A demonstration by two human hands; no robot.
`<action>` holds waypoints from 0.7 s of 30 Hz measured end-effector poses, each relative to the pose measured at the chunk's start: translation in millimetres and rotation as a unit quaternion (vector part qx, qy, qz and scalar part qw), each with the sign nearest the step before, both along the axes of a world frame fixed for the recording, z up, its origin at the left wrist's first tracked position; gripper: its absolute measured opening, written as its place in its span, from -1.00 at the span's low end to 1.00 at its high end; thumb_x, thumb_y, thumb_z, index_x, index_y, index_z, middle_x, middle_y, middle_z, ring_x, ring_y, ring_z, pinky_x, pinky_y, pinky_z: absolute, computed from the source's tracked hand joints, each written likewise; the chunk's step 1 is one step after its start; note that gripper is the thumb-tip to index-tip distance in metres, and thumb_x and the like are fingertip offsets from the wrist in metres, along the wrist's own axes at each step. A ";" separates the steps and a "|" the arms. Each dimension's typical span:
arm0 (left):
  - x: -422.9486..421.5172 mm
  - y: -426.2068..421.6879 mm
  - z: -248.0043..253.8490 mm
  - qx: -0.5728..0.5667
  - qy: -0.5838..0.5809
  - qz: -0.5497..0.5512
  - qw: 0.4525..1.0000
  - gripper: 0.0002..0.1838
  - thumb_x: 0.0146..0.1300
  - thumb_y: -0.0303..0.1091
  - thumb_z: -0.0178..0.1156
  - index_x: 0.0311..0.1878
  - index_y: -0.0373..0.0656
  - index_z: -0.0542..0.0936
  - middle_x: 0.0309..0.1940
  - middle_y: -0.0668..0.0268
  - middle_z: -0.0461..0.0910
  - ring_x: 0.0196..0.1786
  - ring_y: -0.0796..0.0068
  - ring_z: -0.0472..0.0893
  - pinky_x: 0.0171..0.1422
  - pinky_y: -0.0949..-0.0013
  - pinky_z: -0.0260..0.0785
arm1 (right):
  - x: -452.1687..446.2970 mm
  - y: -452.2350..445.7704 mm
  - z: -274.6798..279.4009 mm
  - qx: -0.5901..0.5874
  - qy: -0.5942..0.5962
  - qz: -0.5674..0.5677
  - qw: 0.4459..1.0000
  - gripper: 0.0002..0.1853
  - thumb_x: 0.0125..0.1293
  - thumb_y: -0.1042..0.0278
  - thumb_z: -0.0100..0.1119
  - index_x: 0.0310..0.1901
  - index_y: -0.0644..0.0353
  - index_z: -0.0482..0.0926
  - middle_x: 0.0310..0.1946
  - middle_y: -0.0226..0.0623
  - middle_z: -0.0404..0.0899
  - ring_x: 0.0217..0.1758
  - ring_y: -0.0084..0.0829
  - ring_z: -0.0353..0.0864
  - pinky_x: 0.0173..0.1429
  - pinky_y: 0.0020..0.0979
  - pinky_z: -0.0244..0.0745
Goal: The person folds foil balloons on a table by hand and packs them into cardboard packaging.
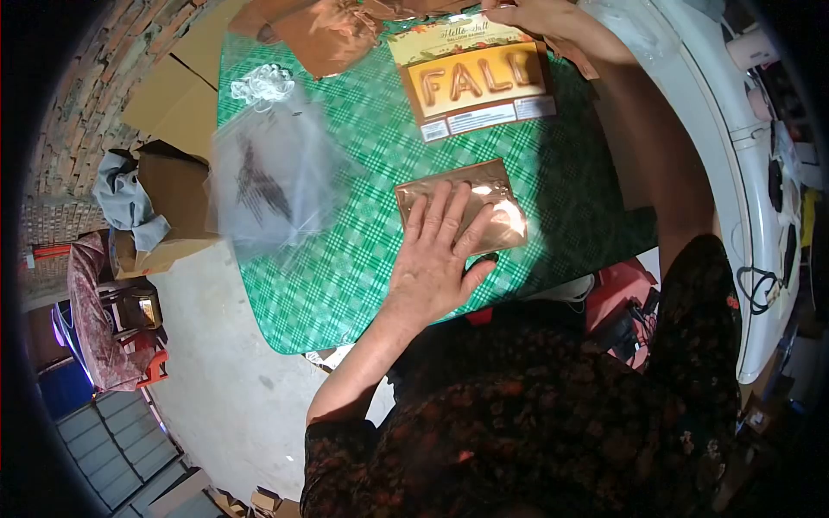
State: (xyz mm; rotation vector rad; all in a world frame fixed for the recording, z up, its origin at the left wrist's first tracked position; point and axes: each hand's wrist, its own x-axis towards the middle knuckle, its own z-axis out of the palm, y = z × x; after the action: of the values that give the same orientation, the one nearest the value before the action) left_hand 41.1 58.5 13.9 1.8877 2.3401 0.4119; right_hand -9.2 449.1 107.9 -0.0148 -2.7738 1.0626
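Observation:
My left hand [436, 250] lies flat, fingers spread, on a folded shiny copper-coloured foil sheet [503, 181] near the front of the table. My right hand [531, 15] reaches to the far side, at the top edge of the printed balloon banner package [484, 85], which reads "FALL". Its fingers are partly cut off by the frame, so their grip is unclear. More crumpled copper-coloured foil [337, 39] lies at the far edge, left of the package. A stack of clear plastic bags [302, 164] is on the left, with a bundle of white string [263, 84] just beyond it.
A green checked cloth [294, 302] covers the table. Left of it stands an open cardboard box [177, 186] with grey cloth [129, 198] over its side. A white machine-like surface [691, 82] runs along the right. Beneath the table's right side is a red container [617, 298].

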 end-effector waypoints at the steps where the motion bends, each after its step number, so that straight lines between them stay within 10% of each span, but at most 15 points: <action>1: 0.7 0.1 0.3 0.002 0.001 0.001 1.000 -0.23 0.54 0.21 0.06 0.69 0.08 0.23 0.71 -0.02 0.05 0.75 -0.11 -0.01 0.79 -0.18 -0.20 | -4.9 3.0 -9.0 0.022 0.044 -0.001 0.999 -0.70 0.55 0.20 0.16 -0.04 0.30 0.67 -0.21 -0.17 0.68 -0.09 -0.35 0.66 -0.04 -0.28 0.52; 2: 0.7 0.2 0.8 0.004 0.002 0.002 1.000 -0.23 0.54 0.21 0.05 0.69 0.08 0.23 0.71 -0.02 0.05 0.75 -0.11 -0.01 0.79 -0.18 -0.20 | -10.8 4.9 -19.5 0.341 0.058 -0.095 0.933 -0.69 0.54 0.15 0.21 0.02 0.26 0.68 -0.10 -0.08 0.70 0.05 -0.22 0.66 0.10 -0.15 0.54; 5: 0.2 0.2 0.4 0.010 -0.006 0.000 1.000 -0.25 0.56 0.17 0.05 0.68 0.07 0.24 0.71 -0.02 0.05 0.75 -0.11 0.00 0.79 -0.18 -0.20 | 22.6 -47.1 -16.1 0.424 0.053 -0.133 0.894 -0.48 0.49 0.00 0.29 0.38 0.03 0.52 0.22 -0.06 0.64 0.27 -0.14 0.61 0.30 0.03 0.48; 8: -1.2 -0.8 -0.5 0.012 -0.012 -0.003 1.000 -0.29 0.57 0.10 0.05 0.67 0.05 0.26 0.70 -0.03 0.06 0.75 -0.12 0.01 0.79 -0.19 -0.21 | 90.8 -129.9 -59.0 0.347 0.217 -0.049 0.911 -0.47 0.34 0.07 0.44 0.21 0.25 0.64 0.23 -0.10 0.61 0.35 -0.17 0.55 0.43 -0.08 0.39; 11: -1.6 -0.2 -0.9 0.030 -0.023 -0.007 0.999 -0.28 0.55 0.00 0.08 0.65 -0.10 0.26 0.70 -0.04 0.07 0.74 -0.15 0.02 0.78 -0.22 -0.20 | 159.5 -190.7 -76.1 0.234 0.100 0.028 0.967 -0.08 0.21 -0.16 0.45 0.46 0.30 0.44 0.53 -0.02 0.34 0.68 -0.10 0.16 0.75 0.22 -0.16; 21: -12.8 -4.3 3.8 0.166 -0.170 0.056 0.970 -0.31 0.40 -0.34 0.23 0.54 -0.35 0.32 0.56 -0.12 0.31 0.63 -0.24 0.23 0.70 -0.16 0.06 | 185.7 -209.3 -84.0 0.222 -0.031 0.057 0.973 -0.03 0.18 -0.23 0.39 0.53 0.19 0.40 0.63 -0.01 0.20 0.74 -0.09 0.09 0.73 0.30 -0.27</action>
State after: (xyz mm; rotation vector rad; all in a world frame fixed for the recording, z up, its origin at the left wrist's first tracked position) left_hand 28.3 54.2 17.7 1.6380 2.2532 1.1058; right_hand 176.5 239.8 23.9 0.1718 -3.0330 0.4436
